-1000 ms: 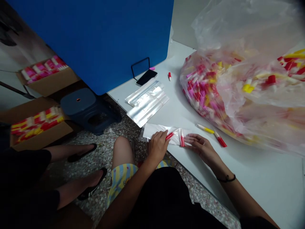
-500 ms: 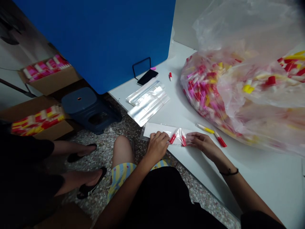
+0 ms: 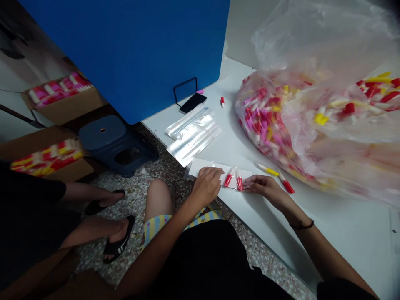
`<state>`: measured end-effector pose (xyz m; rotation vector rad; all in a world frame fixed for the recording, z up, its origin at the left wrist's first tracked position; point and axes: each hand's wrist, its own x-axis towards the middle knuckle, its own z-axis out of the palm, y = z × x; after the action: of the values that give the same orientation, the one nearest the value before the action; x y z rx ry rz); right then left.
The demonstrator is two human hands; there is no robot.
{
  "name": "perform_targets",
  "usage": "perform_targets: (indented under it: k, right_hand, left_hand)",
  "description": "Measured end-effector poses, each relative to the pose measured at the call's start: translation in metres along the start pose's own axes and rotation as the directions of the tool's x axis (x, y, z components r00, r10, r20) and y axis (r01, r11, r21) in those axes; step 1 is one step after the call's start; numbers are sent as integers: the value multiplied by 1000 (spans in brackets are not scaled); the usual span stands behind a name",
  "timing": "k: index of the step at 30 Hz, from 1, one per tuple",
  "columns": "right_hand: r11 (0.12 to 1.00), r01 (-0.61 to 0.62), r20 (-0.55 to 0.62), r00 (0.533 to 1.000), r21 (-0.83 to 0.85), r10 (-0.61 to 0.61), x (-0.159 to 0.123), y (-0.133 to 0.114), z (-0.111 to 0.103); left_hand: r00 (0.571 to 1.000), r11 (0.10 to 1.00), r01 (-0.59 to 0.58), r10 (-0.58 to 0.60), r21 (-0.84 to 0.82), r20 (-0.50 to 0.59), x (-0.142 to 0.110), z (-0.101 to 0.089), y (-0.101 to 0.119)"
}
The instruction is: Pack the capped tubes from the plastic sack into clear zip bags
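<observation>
A clear plastic bag [image 3: 246,173] lies near the front edge of the white table, with a white card showing through it. Two red-capped markers, a left one [image 3: 228,180] and a right one [image 3: 239,182], sit slanted at the bag's near side. My left hand [image 3: 206,184] rests over the bag's left part, fingers curled on it and fingertips close to the left marker. From the other side, my right hand [image 3: 261,186] pinches the bag's right end beside the right marker. A yellow-capped marker [image 3: 268,169] and another red-capped marker [image 3: 286,183] lie just beyond that hand.
A large translucent sack [image 3: 293,137] of colored markers covers the table's right. Flat silvery bags [image 3: 194,132] and a phone [image 3: 193,103] lie farther back, beside a blue panel [image 3: 134,54]. A stool [image 3: 103,132], marker-filled cartons [image 3: 71,108] and another person's legs [image 3: 93,233] are at left.
My left fingers have lifted and shifted slightly on the bag, and the two markers inside sit more nearly parallel. My right hand stays at the bag's right end.
</observation>
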<state>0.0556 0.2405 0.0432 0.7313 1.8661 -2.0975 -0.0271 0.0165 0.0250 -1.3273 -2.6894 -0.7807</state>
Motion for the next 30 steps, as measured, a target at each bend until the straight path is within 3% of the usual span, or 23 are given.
perform_targets:
  k: [4, 8, 10, 12, 14, 15, 19, 21, 23, 26, 28, 30]
  right_hand:
    - [979, -131, 186, 977, 158, 101, -5, 6, 1]
    - [948, -200, 247, 959, 248, 137, -15, 13, 11]
    - [944, -189, 229, 965, 270, 128, -19, 18, 14]
    - [954, -157, 179, 977, 256, 113, -25, 24, 15]
    - [973, -112, 117, 989, 202, 89, -35, 33, 15]
    - [979, -97, 85, 993, 177, 83, -42, 38, 15]
    - [948, -81, 19, 997, 309, 79, -75, 64, 26]
    - [900, -38, 17, 999, 434, 34, -87, 74, 35]
    - [884, -4, 34, 999, 468, -14, -95, 79, 40]
    - [970, -30, 64, 998, 243, 15, -98, 76, 31]
    - [991, 24, -92, 995, -129, -36, -97, 70, 17]
    - [830, 140, -215, 930, -540, -297, -92, 67, 5]
  left_hand:
    - [994, 997, -54, 60, -61, 91, 4, 6, -1]
    - [993, 997, -78, 78, 5, 94, 1, 6, 5]
    - [999, 998, 42, -41, 45, -18, -7, 5, 14]
    - [960, 969, 246, -242, 17, -141, -19, 7, 29]
    - [915, 931, 358, -366, -73, -171, -32, 14, 47]
    - [922, 932, 345, -359, -114, -147, -36, 19, 54]
    - [998, 972, 61, -60, -225, 12, -31, 33, 65]
    - [992, 961, -63, 90, -271, 87, -19, 31, 59]
    - [977, 953, -126, 167, -277, 130, -11, 25, 51]
    - [988, 978, -79, 102, -193, 115, -14, 17, 44]
    - [994, 989, -20, 36, -148, 105, -26, 17, 47]
    - [995, 990, 32, -18, -135, 100, -40, 21, 54]
